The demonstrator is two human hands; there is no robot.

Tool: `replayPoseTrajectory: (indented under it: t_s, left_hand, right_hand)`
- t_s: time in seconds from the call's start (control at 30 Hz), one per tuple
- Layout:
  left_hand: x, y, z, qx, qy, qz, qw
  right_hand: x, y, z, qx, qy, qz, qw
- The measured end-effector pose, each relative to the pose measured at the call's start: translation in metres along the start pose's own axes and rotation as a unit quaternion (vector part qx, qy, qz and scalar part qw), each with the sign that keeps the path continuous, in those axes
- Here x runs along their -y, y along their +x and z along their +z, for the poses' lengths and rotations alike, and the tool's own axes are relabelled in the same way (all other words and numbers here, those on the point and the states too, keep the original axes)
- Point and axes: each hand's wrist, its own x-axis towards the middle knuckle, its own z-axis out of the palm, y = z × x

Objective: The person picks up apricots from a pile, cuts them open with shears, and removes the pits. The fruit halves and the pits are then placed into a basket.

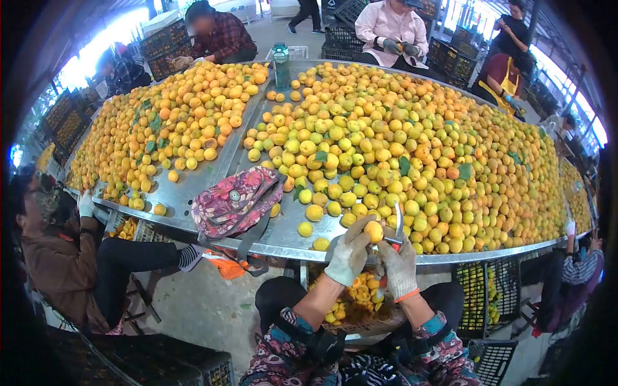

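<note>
Fruit (373, 231), judged light, easily bruised, best held around its sides, is gripped by the left hand (349, 255); knife (399, 220), by the right hand (400, 265).

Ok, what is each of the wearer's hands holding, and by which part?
The left hand holds a yellow fruit by its side; the right hand holds a knife by its handle, mostly hidden.
</note>
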Motion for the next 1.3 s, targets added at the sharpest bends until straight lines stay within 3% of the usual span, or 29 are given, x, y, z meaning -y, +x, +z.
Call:
replayPoseTrajectory:
  t_s: [0.03, 0.13, 0.23, 0.3, 0.33, 0.37, 0.43, 0.47, 0.57, 0.67, 0.73, 0.93, 1.3]
  left_hand:
    - [0.001, 0.000, -0.003, 0.010, 0.203, 0.115, 0.972]
    - [-0.004, 0.004, 0.001, -0.060, -0.037, -0.052, 0.996]
    - [-0.013, 0.008, -0.005, -0.079, -0.085, -0.128, 0.985]
    - [-0.005, 0.008, -0.009, -0.067, 0.027, -0.056, 0.996]
    - [-0.002, 0.009, -0.014, -0.067, -0.144, -0.122, 0.980]
    - [-0.001, 0.012, -0.022, -0.065, -0.310, -0.183, 0.931]
    - [0.010, 0.014, -0.030, -0.094, -0.209, -0.099, 0.968]
    - [0.015, 0.017, -0.029, -0.116, 0.069, 0.048, 0.990]
    - [0.014, 0.012, -0.024, -0.105, 0.052, -0.038, 0.992]
    - [-0.009, 0.018, -0.022, -0.082, -0.105, -0.013, 0.991]
    - [-0.019, 0.022, -0.021, -0.061, -0.072, 0.038, 0.995]
    - [-0.033, 0.021, -0.023, -0.077, -0.062, -0.007, 0.995]
    - [-0.023, 0.018, -0.028, -0.050, -0.021, 0.076, 0.996]
  right_hand:
    - [0.003, 0.000, -0.002, 0.017, -0.017, 0.007, 1.000]
    - [0.010, -0.003, -0.018, 0.065, -0.051, 0.026, 0.996]
    - [0.028, -0.010, -0.017, 0.082, -0.194, -0.008, 0.977]
    - [0.018, -0.005, -0.021, 0.101, -0.301, -0.106, 0.942]
    - [0.018, -0.006, -0.020, 0.113, -0.351, -0.134, 0.920]
    - [0.019, -0.006, -0.019, 0.125, -0.400, -0.161, 0.894]
    - [0.024, -0.007, -0.016, 0.144, -0.436, -0.140, 0.877]
    - [0.026, -0.008, -0.014, 0.154, -0.453, -0.129, 0.869]
    - [0.033, -0.013, -0.014, 0.163, -0.455, -0.099, 0.870]
    - [0.043, -0.017, -0.013, 0.173, -0.460, -0.072, 0.868]
    - [0.047, -0.020, -0.013, 0.168, -0.467, -0.089, 0.864]
    - [0.058, -0.026, -0.012, 0.167, -0.446, -0.054, 0.877]
    - [0.050, -0.020, -0.018, 0.207, -0.447, -0.082, 0.866]
